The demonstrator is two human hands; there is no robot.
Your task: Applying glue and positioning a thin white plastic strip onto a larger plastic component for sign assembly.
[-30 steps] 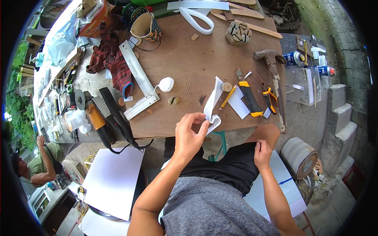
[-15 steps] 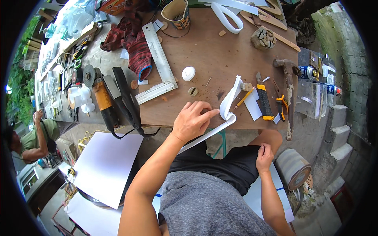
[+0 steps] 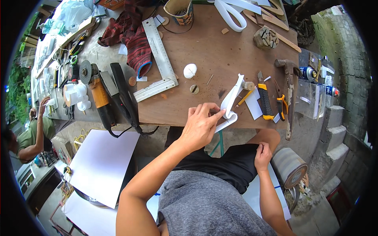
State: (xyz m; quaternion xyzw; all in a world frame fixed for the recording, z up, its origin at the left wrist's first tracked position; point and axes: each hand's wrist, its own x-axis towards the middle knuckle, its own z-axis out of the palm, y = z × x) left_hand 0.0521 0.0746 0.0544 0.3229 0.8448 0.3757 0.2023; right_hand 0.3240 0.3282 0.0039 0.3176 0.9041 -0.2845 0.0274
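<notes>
Brown counter [image 3: 212, 47] supports the curled white strip [image 3: 229, 99] at its near edge; left hand [image 3: 201, 126] is at it; right hand [image 3: 263, 156] rests curled on black shorts [image 3: 226, 164]; neither grip is clear; a nudge could tip the strip off.

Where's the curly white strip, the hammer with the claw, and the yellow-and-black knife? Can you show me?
Curled white strip [image 3: 228, 102]: head view, on its wide part above the curl.
Claw hammer [image 3: 290, 98]: head view, on its handle.
Utility knife [image 3: 265, 103]: head view, on its black grip.
</notes>
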